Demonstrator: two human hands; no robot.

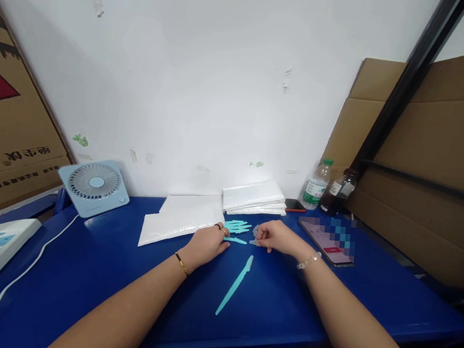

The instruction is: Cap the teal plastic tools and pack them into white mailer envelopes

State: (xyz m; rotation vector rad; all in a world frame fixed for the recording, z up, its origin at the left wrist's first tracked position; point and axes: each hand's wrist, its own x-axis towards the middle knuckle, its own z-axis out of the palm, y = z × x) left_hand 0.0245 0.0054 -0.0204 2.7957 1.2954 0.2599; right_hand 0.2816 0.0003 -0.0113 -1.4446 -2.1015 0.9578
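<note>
My left hand (208, 241) is closed on a turquoise eyebrow razor (236, 240), whose blade end points right. Facing it, my right hand (273, 236) pinches a small translucent blade cap (253, 242), a short gap from the razor's tip. A further clear piece (255, 230) shows by the right fingers; I cannot tell whether it is held. Just behind the held razor lies a bunch of turquoise razors (238, 227). Another single razor (234, 285) lies slantwise on the blue table nearer to me, blade end away from me.
White padded mailers (185, 213) lie behind my left hand, with a stack of mailers (254, 197) against the wall. A phone (326, 241), a water bottle (317, 185) and a dark bottle (339, 192) are at right. A blue fan (96, 183) and its cable (31, 263) are at left.
</note>
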